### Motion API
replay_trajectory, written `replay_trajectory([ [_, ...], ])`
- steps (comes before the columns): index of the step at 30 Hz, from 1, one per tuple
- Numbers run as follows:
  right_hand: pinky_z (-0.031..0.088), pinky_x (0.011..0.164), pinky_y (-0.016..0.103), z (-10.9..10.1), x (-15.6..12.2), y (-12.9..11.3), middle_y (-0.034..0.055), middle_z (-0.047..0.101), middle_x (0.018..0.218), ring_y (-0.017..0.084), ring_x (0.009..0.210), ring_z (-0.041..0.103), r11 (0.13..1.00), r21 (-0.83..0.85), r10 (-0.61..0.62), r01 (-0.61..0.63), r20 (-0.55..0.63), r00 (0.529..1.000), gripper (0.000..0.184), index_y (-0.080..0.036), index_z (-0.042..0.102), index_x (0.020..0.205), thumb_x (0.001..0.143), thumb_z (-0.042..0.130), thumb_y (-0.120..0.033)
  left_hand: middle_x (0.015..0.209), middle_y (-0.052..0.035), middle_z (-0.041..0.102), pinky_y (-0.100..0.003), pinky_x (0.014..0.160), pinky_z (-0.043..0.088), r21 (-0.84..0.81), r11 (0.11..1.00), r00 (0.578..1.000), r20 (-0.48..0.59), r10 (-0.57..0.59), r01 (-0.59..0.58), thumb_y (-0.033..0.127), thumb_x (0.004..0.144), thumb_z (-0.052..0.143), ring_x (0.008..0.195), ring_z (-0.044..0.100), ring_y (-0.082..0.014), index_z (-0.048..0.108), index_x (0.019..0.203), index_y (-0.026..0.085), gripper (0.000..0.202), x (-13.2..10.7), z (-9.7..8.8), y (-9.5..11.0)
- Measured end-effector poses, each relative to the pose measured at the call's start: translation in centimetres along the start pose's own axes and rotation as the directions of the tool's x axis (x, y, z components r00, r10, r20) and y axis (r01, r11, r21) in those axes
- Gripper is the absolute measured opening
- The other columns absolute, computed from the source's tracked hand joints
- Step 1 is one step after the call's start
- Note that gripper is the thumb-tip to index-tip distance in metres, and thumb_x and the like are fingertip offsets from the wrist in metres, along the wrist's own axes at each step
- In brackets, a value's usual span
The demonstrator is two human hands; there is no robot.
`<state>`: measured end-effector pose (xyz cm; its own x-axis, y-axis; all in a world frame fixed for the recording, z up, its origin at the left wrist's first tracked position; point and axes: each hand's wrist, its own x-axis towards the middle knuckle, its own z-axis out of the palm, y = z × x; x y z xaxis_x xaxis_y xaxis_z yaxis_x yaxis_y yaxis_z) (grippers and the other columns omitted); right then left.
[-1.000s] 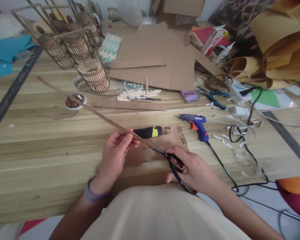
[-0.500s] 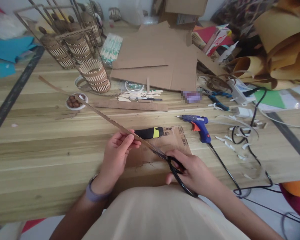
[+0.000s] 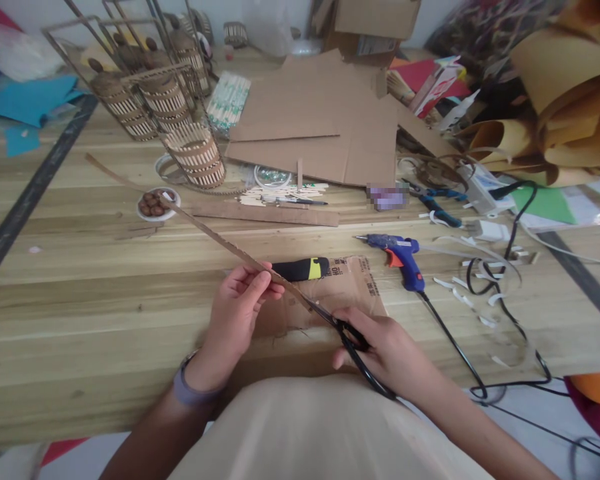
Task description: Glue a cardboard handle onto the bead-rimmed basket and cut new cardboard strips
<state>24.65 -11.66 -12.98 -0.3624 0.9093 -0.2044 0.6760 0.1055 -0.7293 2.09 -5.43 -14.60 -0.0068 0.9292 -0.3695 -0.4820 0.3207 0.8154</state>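
A long, narrow cardboard strip [image 3: 215, 238] is pinched between the thumb and fingers of my left hand [image 3: 245, 300]; its far end reaches up and left past a small bowl of brown nut-like balls [image 3: 153, 203]. My right hand [image 3: 380, 340] grips black-handled scissors [image 3: 353, 343], whose blades meet the near end of the strip. Whether the blades are fully closed is hard to make out. Below the strip lies a piece of printed brown cardboard [image 3: 353, 287], with a black and yellow handle [image 3: 305, 269] on it.
A blue glue gun [image 3: 403, 257] lies right of the hands, its black cord trailing to the table edge. Large cardboard sheets [image 3: 305, 107] and slatted basket-like models [image 3: 195, 153] stand farther back. Pliers [image 3: 440, 208], white scraps and cables spread over the right side.
The view has shifted slightly, so the table things appear a little lower and farther right. Both hands keep their grips, and the scissors stay at the strip's near end.
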Motion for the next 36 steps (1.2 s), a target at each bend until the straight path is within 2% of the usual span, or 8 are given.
replay_trajectory([
  [4, 0.046, 0.057, 0.025, 0.0, -0.1, 0.2, 0.0008, 0.073, 0.072, 0.017, 0.061, 0.068, 1.0, 0.006, 0.009, -0.009, 0.037, 0.999, 0.032, -0.022, 0.063, 0.101, 0.096, 0.059, -0.052, 0.071, 0.0013, 0.074, -0.015, 0.058, 0.057, 0.002, 1.0, 1.0, -0.008, 0.008, -0.008, 0.034, 0.059, 0.094, 0.057, 0.069, -0.0084, 0.076, 0.083, 0.017, 0.035, -0.1, -0.1, 0.0],
  [7, 0.048, 0.059, 0.025, -0.1, -0.1, 0.1, 0.0009, 0.074, 0.073, 0.017, 0.062, 0.069, 1.0, -0.002, 0.013, -0.012, 0.055, 0.998, 0.027, -0.022, 0.061, 0.1, 0.097, 0.056, -0.049, 0.072, 0.0008, 0.074, -0.015, 0.059, 0.058, 0.009, 1.0, 1.0, -0.003, 0.022, -0.022, 0.034, 0.061, 0.093, 0.058, 0.07, -0.0085, 0.076, 0.084, 0.017, 0.034, -0.2, -0.1, 0.0],
  [12, 0.043, 0.053, 0.025, -0.4, 0.4, -0.6, -0.0014, 0.066, 0.067, 0.017, 0.056, 0.061, 0.991, -0.129, -0.026, 0.024, -0.014, 1.0, 0.04, -0.021, 0.061, 0.106, 0.087, 0.069, -0.056, 0.076, 0.0014, 0.073, -0.015, 0.06, 0.058, 0.025, 0.999, 0.998, 0.051, 0.027, -0.028, 0.034, 0.068, 0.09, 0.061, 0.07, -0.0083, 0.076, 0.086, 0.018, 0.028, -0.4, -0.2, -0.2],
  [17, 0.04, 0.052, 0.025, -0.6, 0.9, -1.2, -0.002, 0.062, 0.066, 0.016, 0.054, 0.057, 0.981, -0.191, -0.038, 0.035, -0.017, 0.999, 0.047, -0.019, 0.061, 0.106, 0.084, 0.071, -0.06, 0.077, 0.0016, 0.073, -0.016, 0.061, 0.057, 0.038, 0.999, 0.996, 0.086, 0.008, -0.012, 0.036, 0.07, 0.089, 0.062, 0.069, -0.0081, 0.077, 0.086, 0.018, 0.027, -0.6, -0.2, -0.6],
  [22, 0.037, 0.051, 0.024, -0.6, 1.0, -1.3, -0.0018, 0.061, 0.064, 0.016, 0.054, 0.058, 0.968, -0.248, -0.035, 0.031, -0.012, 0.999, 0.048, -0.019, 0.061, 0.101, 0.086, 0.065, -0.065, 0.078, 0.0016, 0.072, -0.016, 0.061, 0.057, 0.019, 0.999, 0.996, 0.08, 0.025, -0.026, 0.035, 0.07, 0.089, 0.062, 0.069, -0.0081, 0.076, 0.086, 0.018, 0.027, -0.6, -0.2, -0.4],
  [31, 0.036, 0.049, 0.024, -0.2, 0.9, -0.9, -0.0017, 0.063, 0.059, 0.015, 0.048, 0.057, 0.969, -0.237, -0.075, 0.063, -0.042, 0.996, 0.057, -0.019, 0.062, 0.098, 0.09, 0.051, -0.074, 0.076, 0.001, 0.071, -0.021, 0.062, 0.057, 0.035, 0.999, 0.997, 0.073, 0.013, -0.016, 0.034, 0.07, 0.088, 0.062, 0.067, -0.0097, 0.074, 0.085, 0.017, 0.027, -0.7, 0.1, -0.3],
  [36, 0.036, 0.048, 0.025, -0.1, 0.8, -0.8, -0.0022, 0.062, 0.057, 0.015, 0.046, 0.057, 0.97, -0.23, -0.094, 0.077, -0.063, 0.994, 0.055, -0.021, 0.062, 0.092, 0.09, 0.05, -0.075, 0.073, 0.0006, 0.071, -0.021, 0.062, 0.057, 0.026, 1.0, 0.998, 0.063, 0.001, -0.003, 0.033, 0.068, 0.089, 0.061, 0.067, -0.0101, 0.074, 0.084, 0.016, 0.028, -0.7, 0.2, -0.3],
])
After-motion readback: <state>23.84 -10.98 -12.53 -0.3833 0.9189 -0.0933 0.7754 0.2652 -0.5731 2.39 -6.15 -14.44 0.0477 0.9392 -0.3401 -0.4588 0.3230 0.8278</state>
